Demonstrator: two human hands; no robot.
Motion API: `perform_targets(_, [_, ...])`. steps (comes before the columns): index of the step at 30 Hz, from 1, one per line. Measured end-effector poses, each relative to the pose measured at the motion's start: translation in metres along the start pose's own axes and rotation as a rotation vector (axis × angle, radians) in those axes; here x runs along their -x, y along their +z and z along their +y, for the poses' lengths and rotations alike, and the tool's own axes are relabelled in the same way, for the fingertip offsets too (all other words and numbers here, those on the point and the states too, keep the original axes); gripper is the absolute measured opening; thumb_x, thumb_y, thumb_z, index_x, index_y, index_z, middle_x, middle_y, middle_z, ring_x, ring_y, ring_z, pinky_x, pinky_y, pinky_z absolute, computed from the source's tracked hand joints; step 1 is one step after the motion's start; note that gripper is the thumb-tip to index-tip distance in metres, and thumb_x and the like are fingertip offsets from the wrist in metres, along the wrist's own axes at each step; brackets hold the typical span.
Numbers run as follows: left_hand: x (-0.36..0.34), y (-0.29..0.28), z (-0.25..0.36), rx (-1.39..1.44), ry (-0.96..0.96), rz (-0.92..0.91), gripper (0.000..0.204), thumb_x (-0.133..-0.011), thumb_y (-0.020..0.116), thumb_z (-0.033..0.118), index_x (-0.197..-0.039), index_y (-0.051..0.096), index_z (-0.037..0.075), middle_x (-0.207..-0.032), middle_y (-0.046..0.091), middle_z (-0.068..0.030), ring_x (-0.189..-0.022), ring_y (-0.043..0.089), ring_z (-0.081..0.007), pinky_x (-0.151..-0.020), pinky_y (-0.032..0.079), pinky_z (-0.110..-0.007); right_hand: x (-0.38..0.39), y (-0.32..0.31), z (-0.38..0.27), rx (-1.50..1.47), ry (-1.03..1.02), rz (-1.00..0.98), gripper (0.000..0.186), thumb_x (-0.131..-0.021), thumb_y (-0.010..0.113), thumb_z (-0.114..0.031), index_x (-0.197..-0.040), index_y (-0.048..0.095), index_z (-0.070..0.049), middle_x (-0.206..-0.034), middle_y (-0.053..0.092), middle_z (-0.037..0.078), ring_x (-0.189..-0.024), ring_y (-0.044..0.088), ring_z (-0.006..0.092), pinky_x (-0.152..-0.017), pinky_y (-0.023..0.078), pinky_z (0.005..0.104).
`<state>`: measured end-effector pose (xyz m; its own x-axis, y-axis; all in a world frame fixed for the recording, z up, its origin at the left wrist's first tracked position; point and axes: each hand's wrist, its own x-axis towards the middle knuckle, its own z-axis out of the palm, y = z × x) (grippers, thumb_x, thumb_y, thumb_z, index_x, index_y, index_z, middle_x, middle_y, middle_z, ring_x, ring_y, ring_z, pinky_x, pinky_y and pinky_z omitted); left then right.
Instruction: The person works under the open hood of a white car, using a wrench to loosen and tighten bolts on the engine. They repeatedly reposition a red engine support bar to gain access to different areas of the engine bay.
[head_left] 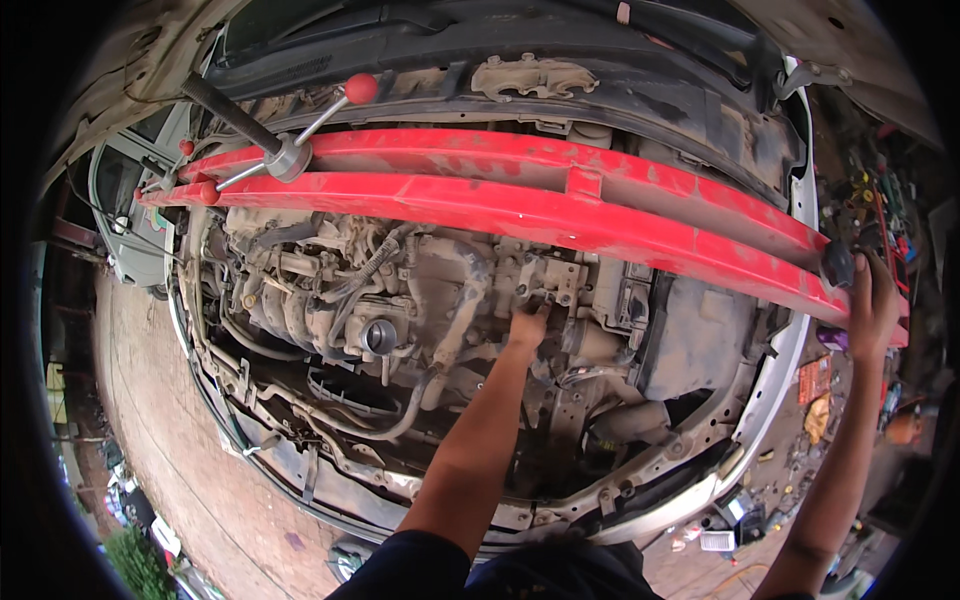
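Note:
Across the open engine bay lies a red engine support bar (440, 200) made of two parallel beams. A threaded rod (232, 112) with a steel collar and a ball-ended handle (330, 115) stands at its left part. My left hand (529, 326) reaches down to a dusty metal bracket (556, 280) below the bar, its fingers curled in; what they hold is hidden. Far to the right, my right hand (874, 305) grips the right end of the bar, next to a black round part (838, 266).
A dusty engine (330, 275) with an open round throttle body (379, 337) fills the bay's left half. A battery-like box (622, 295) and a large dusty housing (700, 335) are at the right. A loose metal shield (535, 77) rests behind the bar. Tools and parts litter the right-hand ground.

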<state>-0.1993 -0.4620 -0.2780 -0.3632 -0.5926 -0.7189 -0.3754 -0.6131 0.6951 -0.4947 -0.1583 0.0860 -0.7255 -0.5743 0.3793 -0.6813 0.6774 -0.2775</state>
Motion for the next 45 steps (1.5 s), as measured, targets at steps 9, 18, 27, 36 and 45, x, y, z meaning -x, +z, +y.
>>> perform_targets(9, [-0.03, 0.028, -0.05, 0.657, -0.139, -0.019, 0.04, -0.105, 0.053, 0.039, -0.12, 0.065, 0.004, -0.093, 0.069, -0.0056, -0.077, 0.066, -0.0174, -0.073, 0.056, -0.035, -0.001, 0.0, 0.013, -0.079, -0.023, -0.012, 0.035, -0.107, 0.05, -0.021, -0.12, 0.063, 0.008, -0.11, 0.07, 0.018, -0.102, 0.066, 0.0232, -0.094, 0.048, 0.0332])
perform_targets(18, [-0.019, 0.035, -0.039, 0.41, -0.041, -0.045, 0.039, -0.106, 0.048, 0.044, -0.101, 0.066, 0.01, -0.084, 0.067, -0.0049, -0.075, 0.062, -0.0234, -0.076, 0.053, -0.038, 0.004, -0.004, 0.02, -0.086, -0.003, -0.033, 0.035, -0.107, 0.049, -0.021, -0.12, 0.063, 0.009, -0.109, 0.07, 0.017, -0.101, 0.065, 0.0226, -0.092, 0.048, 0.0328])
perform_targets(27, [-0.047, 0.041, -0.039, 0.771, -0.277, -0.074, 0.037, -0.108, 0.041, 0.04, -0.086, 0.056, 0.014, -0.068, 0.054, -0.0007, -0.055, 0.045, -0.0161, -0.052, 0.039, -0.031, 0.0, 0.003, -0.012, -0.071, -0.059, 0.074, 0.036, -0.105, 0.053, -0.027, -0.106, 0.064, 0.007, -0.093, 0.067, 0.017, -0.084, 0.061, 0.026, -0.081, 0.047, 0.0336])
perform_targets(36, [-0.067, 0.022, -0.058, 0.757, -0.191, -0.028, 0.027, -0.102, 0.049, 0.036, -0.085, 0.055, 0.016, -0.069, 0.053, 0.0001, -0.058, 0.05, -0.0171, -0.053, 0.042, -0.031, -0.002, -0.001, -0.019, -0.071, -0.033, 0.006, 0.035, -0.105, 0.055, -0.025, -0.113, 0.064, 0.008, -0.105, 0.07, 0.018, -0.097, 0.065, 0.0249, -0.092, 0.048, 0.0335])
perform_targets(45, [-0.023, 0.035, -0.046, 0.561, -0.102, 0.145, 0.056, -0.101, 0.049, 0.046, -0.126, 0.063, -0.002, -0.116, 0.068, -0.0131, -0.102, 0.065, -0.0255, -0.09, 0.051, -0.038, -0.001, 0.002, -0.002, -0.077, -0.031, 0.012, 0.036, -0.107, 0.051, -0.024, -0.118, 0.063, 0.007, -0.107, 0.07, 0.016, -0.1, 0.064, 0.0201, -0.093, 0.047, 0.031])
